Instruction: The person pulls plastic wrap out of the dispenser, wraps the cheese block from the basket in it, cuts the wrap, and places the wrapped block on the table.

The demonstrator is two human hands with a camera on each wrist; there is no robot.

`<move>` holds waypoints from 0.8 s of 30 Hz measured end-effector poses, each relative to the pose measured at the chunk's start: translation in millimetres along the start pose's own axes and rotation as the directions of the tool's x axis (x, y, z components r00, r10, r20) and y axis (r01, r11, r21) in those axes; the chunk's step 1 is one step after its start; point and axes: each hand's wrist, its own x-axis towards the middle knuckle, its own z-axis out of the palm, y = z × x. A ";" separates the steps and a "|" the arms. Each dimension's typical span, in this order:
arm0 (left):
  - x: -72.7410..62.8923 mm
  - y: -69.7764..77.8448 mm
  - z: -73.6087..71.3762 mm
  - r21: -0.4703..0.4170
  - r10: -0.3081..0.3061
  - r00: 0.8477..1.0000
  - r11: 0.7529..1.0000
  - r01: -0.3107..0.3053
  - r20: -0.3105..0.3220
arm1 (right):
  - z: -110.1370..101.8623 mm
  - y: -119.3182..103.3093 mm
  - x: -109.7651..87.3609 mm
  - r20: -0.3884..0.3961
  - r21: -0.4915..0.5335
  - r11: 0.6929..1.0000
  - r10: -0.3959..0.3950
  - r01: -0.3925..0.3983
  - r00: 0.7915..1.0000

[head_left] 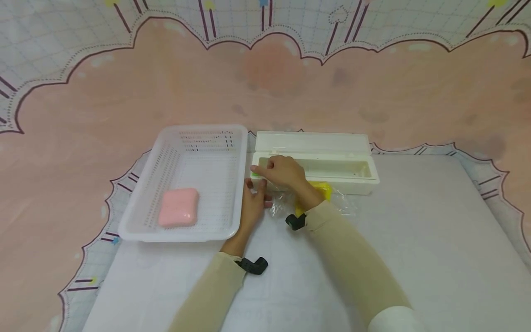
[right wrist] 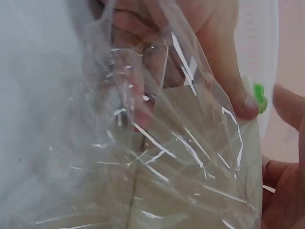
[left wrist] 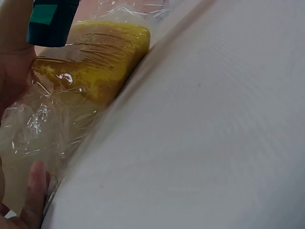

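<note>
A long white box (head_left: 356, 187), like a cling film dispenser, lies with its lid (head_left: 311, 142) raised. My right hand (head_left: 286, 171) is over its left end, fingers curled, thumb tip against a small green slider (right wrist: 259, 98) at the box's front edge. Below it my left hand (head_left: 251, 203) holds the box's front left corner, between box and basket. Clear film (right wrist: 190, 143) hangs creased down the box's front, partly over my right fingers. Under the film, in front of the box, lies a yellow block (left wrist: 109, 57), half hidden by my right wrist in the head view.
A white perforated basket (head_left: 128, 230) stands close to the left of the box, with a pink rounded block (head_left: 178, 207) inside. White cloth (head_left: 415, 240) covers the table. Behind it hangs a patterned peach cloth (head_left: 290, 101).
</note>
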 end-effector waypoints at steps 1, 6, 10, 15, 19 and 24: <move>-0.4 0.6 -0.7 -0.004 -0.002 1.000 1.000 0.002 0.006 | 0.0 0.2 1.5 0.016 0.000 1.000 0.012 -0.012 1.000; -0.9 2.8 -2.3 0.005 -0.006 1.000 1.000 0.006 0.002 | -0.9 0.8 8.3 0.082 0.012 0.998 0.062 -0.064 0.995; -0.3 2.9 -2.0 0.014 -0.009 1.000 1.000 0.009 -0.003 | -4.0 -0.7 9.9 0.129 0.002 0.994 0.108 -0.109 0.986; 1.3 1.0 -1.5 0.025 -0.015 1.000 1.000 0.014 0.003 | -10.0 -1.3 9.1 0.154 -0.026 0.992 0.130 -0.127 0.980; 2.0 0.8 -1.6 0.036 -0.022 1.000 0.999 0.022 -0.003 | -14.5 0.6 9.4 0.178 -0.047 0.991 0.130 -0.123 0.975; 2.4 1.5 -1.4 0.052 -0.025 1.000 0.998 0.025 -0.007 | -18.5 4.1 10.9 0.206 -0.034 0.987 0.162 -0.158 0.965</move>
